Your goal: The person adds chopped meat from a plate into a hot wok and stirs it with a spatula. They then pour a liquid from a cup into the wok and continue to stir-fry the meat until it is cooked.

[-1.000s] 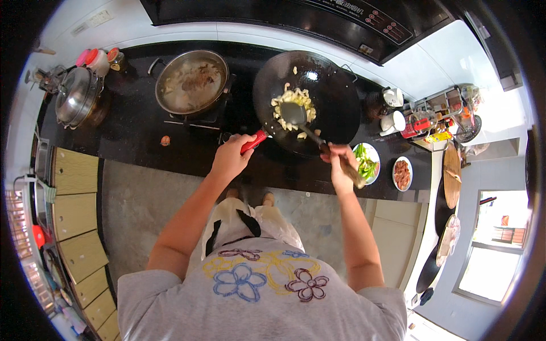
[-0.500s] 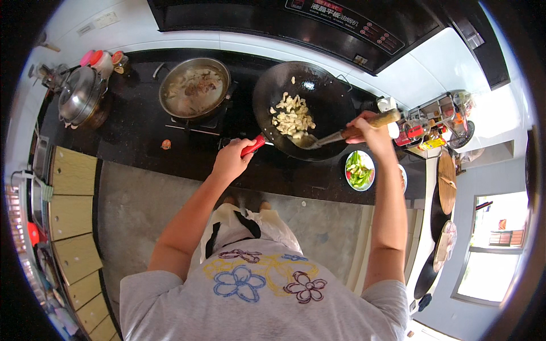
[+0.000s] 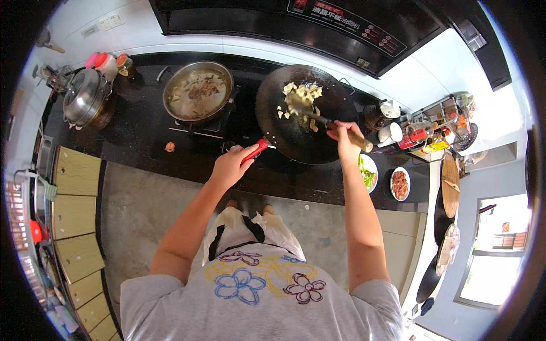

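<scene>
A black wok [image 3: 287, 142] stands on the stove, holding pale, lumpy food pieces [image 3: 293, 94] toward its far side. My left hand [image 3: 231, 165] is closed round its red handle [image 3: 257, 149]. Over the wok's right side, my right hand [image 3: 344, 137] grips a spatula [image 3: 322, 120] with a wooden handle. The spatula's blade is among the food, somewhat blurred. Just right of the wok, a white plate of sliced green peppers [image 3: 368, 170] is partly hidden by my right forearm. Beyond it is a white bowl of raw-looking sliced meat [image 3: 400, 185].
Left of the wok, a wide metal pan [image 3: 166, 105] of cloudy liquid sits on another burner. A lidded steel pot [image 3: 82, 98] and capped jars [image 3: 106, 63] stand farther left. White cups [image 3: 389, 133] and a bottle rack [image 3: 432, 136] are at right. A black range hood [image 3: 256, 23] overhangs the stove.
My right hand and spatula have moved left and away from me, pushing the food toward the wok's far side. The meat bowl has come into fuller view. My left hand keeps its grip.
</scene>
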`<action>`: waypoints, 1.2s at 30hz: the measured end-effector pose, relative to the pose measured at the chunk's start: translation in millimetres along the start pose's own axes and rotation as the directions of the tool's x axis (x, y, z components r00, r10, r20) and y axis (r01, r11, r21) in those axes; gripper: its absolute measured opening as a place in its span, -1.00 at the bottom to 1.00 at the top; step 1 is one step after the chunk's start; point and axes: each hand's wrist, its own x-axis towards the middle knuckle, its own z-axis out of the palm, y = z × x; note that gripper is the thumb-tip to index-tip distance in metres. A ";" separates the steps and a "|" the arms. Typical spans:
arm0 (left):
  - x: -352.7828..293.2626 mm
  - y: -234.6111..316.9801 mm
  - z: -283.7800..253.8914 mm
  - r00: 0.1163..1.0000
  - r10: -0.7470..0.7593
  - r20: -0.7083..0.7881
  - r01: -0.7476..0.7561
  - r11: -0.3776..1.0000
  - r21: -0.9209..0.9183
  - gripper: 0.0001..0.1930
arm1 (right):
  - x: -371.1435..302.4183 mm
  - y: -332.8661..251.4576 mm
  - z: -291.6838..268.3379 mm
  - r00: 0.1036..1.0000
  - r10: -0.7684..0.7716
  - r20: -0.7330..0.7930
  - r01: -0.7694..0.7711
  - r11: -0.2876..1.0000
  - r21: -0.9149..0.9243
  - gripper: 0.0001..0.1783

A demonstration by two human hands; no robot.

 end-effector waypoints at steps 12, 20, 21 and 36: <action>-0.6 3.7 -3.5 1.000 -0.001 -0.019 -0.003 0.986 -0.168 -0.58 | -67.1 -23.3 -30.0 0.988 0.121 0.092 -0.105 0.982 -0.159 -0.93; -0.3 -7.8 -4.1 0.999 0.025 -0.031 -0.029 0.989 -0.144 -0.69 | -1.0 -154.5 -14.5 0.939 0.303 0.165 -0.190 0.854 -0.485 -0.84; -0.1 -7.7 -2.1 0.999 0.024 -0.025 -0.027 0.989 -0.143 -0.69 | -0.3 -159.6 -10.2 0.918 0.355 0.175 -0.216 0.820 -0.531 -0.85; -0.4 -11.2 7.0 0.998 0.015 -0.063 -0.021 0.994 -0.105 -0.54 | 26.0 -14.1 18.3 0.997 -0.017 -0.070 0.023 0.995 0.093 -0.92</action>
